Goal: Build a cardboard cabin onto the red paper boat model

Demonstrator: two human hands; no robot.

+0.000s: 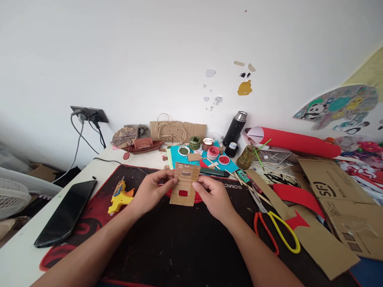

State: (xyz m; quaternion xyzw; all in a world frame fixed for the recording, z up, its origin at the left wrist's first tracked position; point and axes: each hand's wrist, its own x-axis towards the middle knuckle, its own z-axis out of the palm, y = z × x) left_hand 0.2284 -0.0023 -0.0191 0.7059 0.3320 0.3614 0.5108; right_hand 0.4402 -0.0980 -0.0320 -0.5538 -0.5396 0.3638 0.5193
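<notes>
From my remote seat I see the left hand [155,186] pinching the left edge of a flat, brown, rectangular cardboard piece [186,184] between thumb and fingers. The right hand [213,193] has its own grip closed on the opposite edge, so the piece is tilted up between them, above the black, red-edged mat [179,247]. I can make out two cutouts in it — a narrow slot near the top and a wider opening lower down, showing red behind. Left of the hands I have a yellow plastic glue gun [120,199] on the mat; to the right lie scissors with red and yellow handles [265,211]. A black smartphone [66,213] rests at the left, partly on the white surface [18,261].
</notes>
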